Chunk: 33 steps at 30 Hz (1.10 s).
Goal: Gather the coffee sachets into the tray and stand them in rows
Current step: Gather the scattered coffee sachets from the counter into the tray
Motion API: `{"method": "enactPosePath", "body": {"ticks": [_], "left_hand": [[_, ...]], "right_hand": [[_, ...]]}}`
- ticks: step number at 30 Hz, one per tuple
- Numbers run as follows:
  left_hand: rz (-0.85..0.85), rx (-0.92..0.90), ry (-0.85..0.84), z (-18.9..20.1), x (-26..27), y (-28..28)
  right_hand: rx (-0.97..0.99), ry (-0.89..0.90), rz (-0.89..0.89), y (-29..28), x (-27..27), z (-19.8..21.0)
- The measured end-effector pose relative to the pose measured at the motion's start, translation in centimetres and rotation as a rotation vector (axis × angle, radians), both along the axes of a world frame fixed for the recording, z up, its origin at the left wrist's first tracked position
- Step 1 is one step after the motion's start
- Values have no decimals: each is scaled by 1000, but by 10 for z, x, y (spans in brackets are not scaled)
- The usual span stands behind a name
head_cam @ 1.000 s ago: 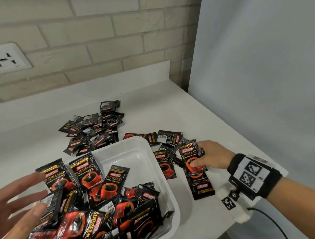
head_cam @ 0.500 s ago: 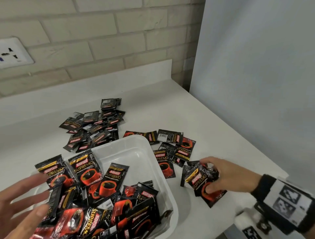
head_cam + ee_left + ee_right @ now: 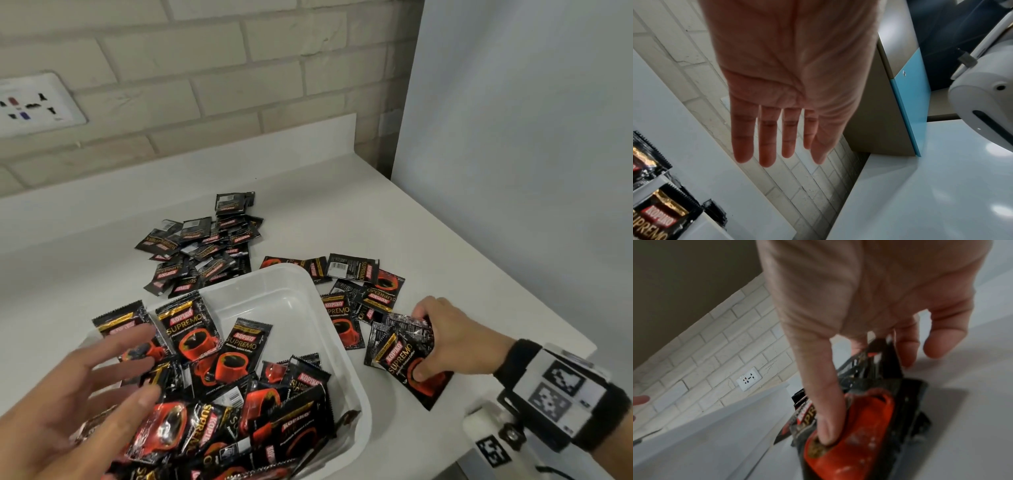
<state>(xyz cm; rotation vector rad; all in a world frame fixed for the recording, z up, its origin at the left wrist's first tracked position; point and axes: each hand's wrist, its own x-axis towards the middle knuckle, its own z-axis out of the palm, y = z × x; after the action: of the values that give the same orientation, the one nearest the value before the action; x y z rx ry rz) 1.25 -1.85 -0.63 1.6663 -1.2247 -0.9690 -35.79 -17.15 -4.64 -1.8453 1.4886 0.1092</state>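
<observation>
Right hand [image 3: 452, 339] clamped on tilted sachet bunch [image 3: 407, 356], long axis diagonal; left hand [image 3: 68, 404] splayed.

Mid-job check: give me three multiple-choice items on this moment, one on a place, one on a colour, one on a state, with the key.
1. Where does the far pile of sachets lie?
A. on the counter behind the tray
B. inside the tray
C. on the floor

2. What colour is the cup printed on the sachets?
A. blue
B. red
C. green

3. What is the right hand doing?
A. resting flat and holding nothing
B. gripping a bunch of sachets
C. lifting the tray

Key: 1 A, the pile sits on the counter beyond the tray. 2 B, red cups show on the fronts. 3 B, thumb and fingers clamp the held sachets, while the left hand is spread open over the tray.
</observation>
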Motion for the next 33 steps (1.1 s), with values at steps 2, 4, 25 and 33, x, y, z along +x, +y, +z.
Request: {"method": "enactPosePath", "body": {"ticks": [2,4,25,33], "left_hand": [[-124,2,52,16,-26,-4],[-262,131,-160,33,-48,9],[-377,-259,-676,-34,-52,24],[-377,-96,-864,-161,-10,24]], "right_hand": [[53,-119,-37,4,-2,0],[63,-207,-68,8,-4,8],[-437,-115,721,83,96,62],[-319,-112,756,84,95,56]]}}
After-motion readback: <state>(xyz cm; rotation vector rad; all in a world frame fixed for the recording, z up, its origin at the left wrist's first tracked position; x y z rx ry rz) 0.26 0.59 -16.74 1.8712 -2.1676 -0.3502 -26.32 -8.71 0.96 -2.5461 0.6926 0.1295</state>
